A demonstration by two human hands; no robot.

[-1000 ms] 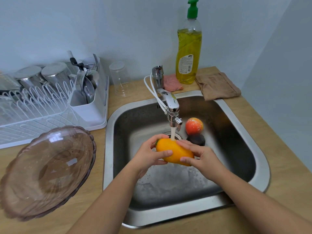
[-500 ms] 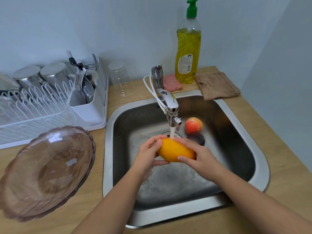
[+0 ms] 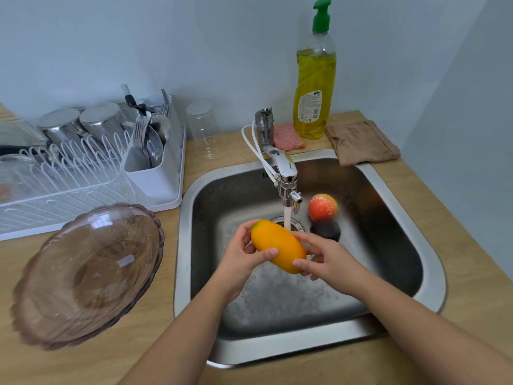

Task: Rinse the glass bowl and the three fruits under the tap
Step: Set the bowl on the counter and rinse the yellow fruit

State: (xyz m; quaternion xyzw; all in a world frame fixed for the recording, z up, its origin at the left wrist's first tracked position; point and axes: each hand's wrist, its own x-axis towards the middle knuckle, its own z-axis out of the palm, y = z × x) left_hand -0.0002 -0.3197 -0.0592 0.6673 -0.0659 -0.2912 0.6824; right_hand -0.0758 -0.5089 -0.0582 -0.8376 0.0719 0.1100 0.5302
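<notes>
Table (image 3: 472, 273): wood, fills the lower frame. Steel sink (image 3: 433, 262) set in it, centre right.

Glass bowl (image 3: 88, 276): tinted, scalloped rim, on the table at lower left, beside the sink and apart from it. It is just in front of the white dish rack (image 3: 69, 195) at mid left.

Left hand (image 3: 241, 259), frame centre, over the sink: fingers (image 3: 246, 229) curled round the left, green-tipped end of the mango (image 3: 277, 245), thumb lying across its near face. Grasping.

Right hand (image 3: 330, 259): fingers (image 3: 305, 237) bent loosely over the mango's right end, thumb tip on its lower edge. A light grasp, palm apart from the fruit.

Mango: orange, tilted, left end higher, held above the sink floor below the tap (image 3: 286, 173). Water stream (image 3: 286, 220) runs down at its far upper edge. Cannot tell whether the stream strikes the fruit or passes just behind it.

Red-orange fruit (image 3: 322, 207): on the sink floor, right of the tap, beaded with drops. Dark fruit (image 3: 326, 230) just in front of it, touching or nearly so.
</notes>
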